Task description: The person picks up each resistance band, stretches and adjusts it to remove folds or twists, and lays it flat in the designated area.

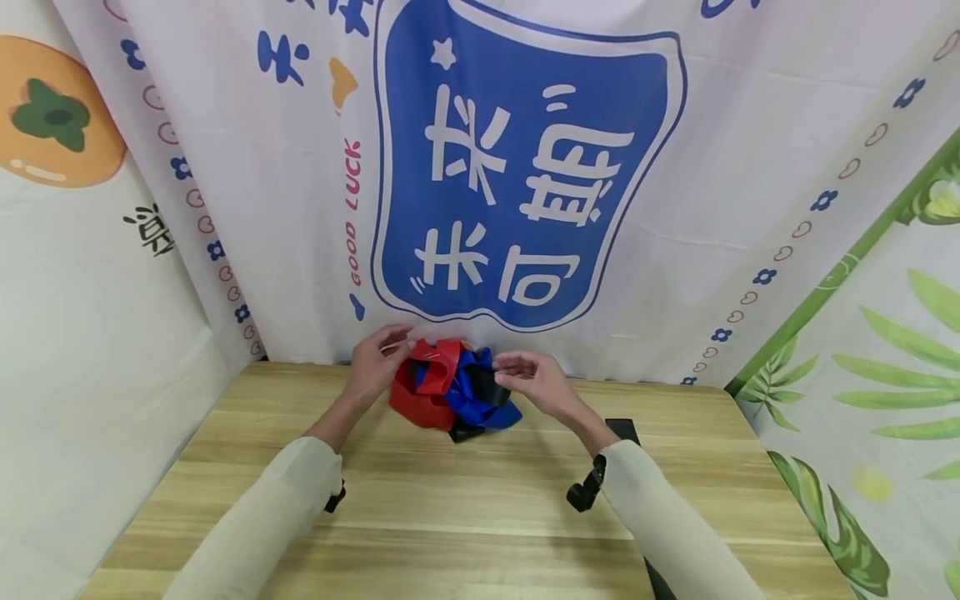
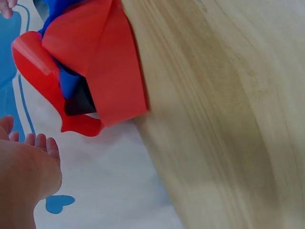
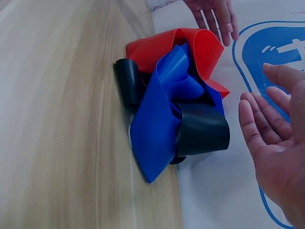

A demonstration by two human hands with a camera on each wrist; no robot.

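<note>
A loose heap of flat, rubbery-looking bands lies at the table's far edge: a red band, a blue band and a black band, folded over one another. My left hand is beside the red side of the heap, fingers relaxed and nothing in them. On the blue and black side, my right hand has its fingers loosely extended and holds nothing. In the right wrist view, a gap shows between the right hand and the black loop.
The wood-grain table meets a printed white cloth hanging behind the heap. A black strip lies on the table, partly under the right forearm. Printed cloths also hang at both sides. Dark straps with devices sit on both wrists.
</note>
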